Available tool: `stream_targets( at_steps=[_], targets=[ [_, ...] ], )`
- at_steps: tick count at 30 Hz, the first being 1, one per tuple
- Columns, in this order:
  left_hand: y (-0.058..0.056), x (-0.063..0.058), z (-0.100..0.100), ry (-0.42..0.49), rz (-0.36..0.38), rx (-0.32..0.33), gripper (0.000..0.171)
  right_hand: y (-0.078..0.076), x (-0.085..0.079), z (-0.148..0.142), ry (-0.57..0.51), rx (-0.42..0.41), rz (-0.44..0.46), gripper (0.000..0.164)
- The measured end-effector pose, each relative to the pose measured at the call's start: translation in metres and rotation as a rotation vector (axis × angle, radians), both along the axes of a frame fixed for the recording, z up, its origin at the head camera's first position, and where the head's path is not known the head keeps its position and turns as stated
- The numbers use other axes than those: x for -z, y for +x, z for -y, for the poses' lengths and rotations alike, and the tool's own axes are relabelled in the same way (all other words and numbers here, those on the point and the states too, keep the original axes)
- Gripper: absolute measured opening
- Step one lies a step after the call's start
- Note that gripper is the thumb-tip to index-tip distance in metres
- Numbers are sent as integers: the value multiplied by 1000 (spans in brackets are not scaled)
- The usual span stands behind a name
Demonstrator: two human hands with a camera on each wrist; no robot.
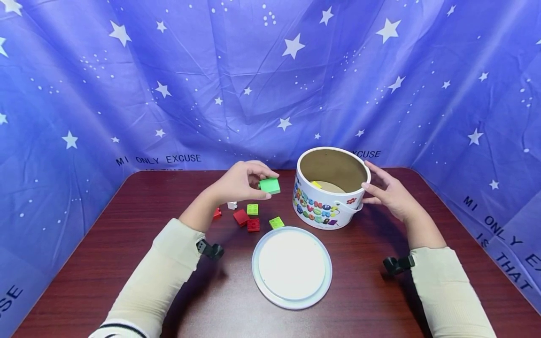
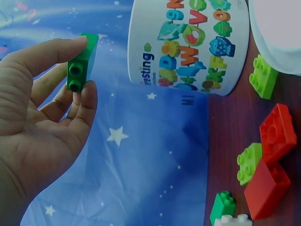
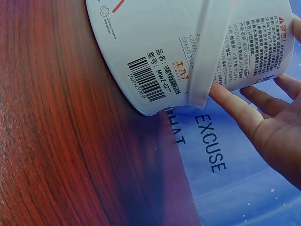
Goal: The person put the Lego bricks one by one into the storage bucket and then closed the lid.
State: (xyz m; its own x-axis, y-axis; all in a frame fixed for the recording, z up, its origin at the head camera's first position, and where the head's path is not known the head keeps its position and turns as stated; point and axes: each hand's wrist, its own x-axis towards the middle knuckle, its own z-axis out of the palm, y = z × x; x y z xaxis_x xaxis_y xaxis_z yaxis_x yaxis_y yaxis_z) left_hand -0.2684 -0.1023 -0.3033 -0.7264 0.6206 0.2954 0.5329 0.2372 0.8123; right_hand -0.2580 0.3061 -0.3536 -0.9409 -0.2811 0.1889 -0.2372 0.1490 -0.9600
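My left hand (image 1: 242, 180) pinches a green building brick (image 1: 270, 185) between thumb and fingers, raised to the left of a white bucket (image 1: 314, 206). Two studs of the brick face the camera in the left wrist view. The bucket, printed with colourful letters, has its open mouth tipped toward the head camera. My right hand (image 1: 390, 195) holds the bucket's right side at the rim, fingers spread against the wall near the white handle (image 3: 207, 56). Inside the bucket lies a yellow piece (image 1: 316, 184); part of its floor is hidden.
Left of the bucket lie red bricks (image 1: 241, 217), lime-green bricks (image 1: 276, 222), a white brick (image 1: 232, 205) and another green brick (image 2: 223, 207). A round white lid (image 1: 291, 267) rests on the dark wooden table (image 1: 359, 291) in front. Blue starry cloth (image 1: 253, 70) surrounds the table.
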Motion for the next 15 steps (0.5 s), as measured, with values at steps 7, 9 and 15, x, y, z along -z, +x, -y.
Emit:
stream_targets(
  at_steps=[7,9,15],
  targets=[
    [-6,-10,-19,-32,-47,11,42,0,0,0,7,4,-2,69],
    [-9,-13,-25,-27,-50,16,42,0,0,-1,6,4,-2,69],
    [-16,-20,-42,-37,-52,13,44,0,1,-1,0,-2,1,69]
  ],
)
